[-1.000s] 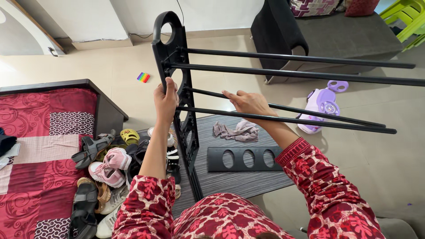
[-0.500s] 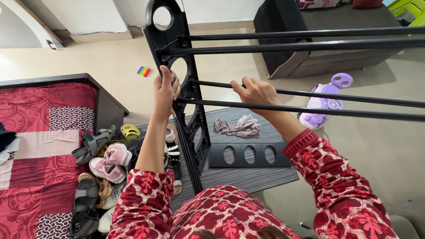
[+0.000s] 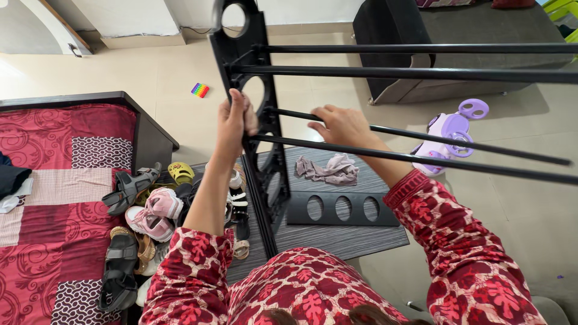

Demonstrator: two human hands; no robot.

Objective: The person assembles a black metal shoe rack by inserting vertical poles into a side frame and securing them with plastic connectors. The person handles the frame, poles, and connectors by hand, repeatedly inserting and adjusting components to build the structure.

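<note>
She is sitting on the floor with a half-built black rack held up in front of her, the left hand [image 3: 233, 123] clenching the edge of the upright black side panel [image 3: 260, 114], the one pierced with round holes, while the right hand [image 3: 341, 124] is curling its fingers over one of the thin black rods [image 3: 421, 137] running out to her right. Four such rods are reaching out from that panel, two higher and two lower, and their far ends are hanging free with nothing capping them. The matching second panel [image 3: 342, 208] is lying flat on the striped grey mat [image 3: 337, 238] just below the rods, beside a crumpled grey cloth [image 3: 328, 170]. A heap of shoes and sandals [image 3: 141, 216] is crowding the floor by her left elbow, next to a bed with a red patterned cover [image 3: 54, 198]; a lilac toy ride-on car [image 3: 448, 132] is standing near the rods' far side, and a small rainbow toy [image 3: 200, 90] is lying farther off. To my eye, doing this well means keeping the upright panel steady with the left hand and pushing each rod squarely into its socket, not at a slant
</note>
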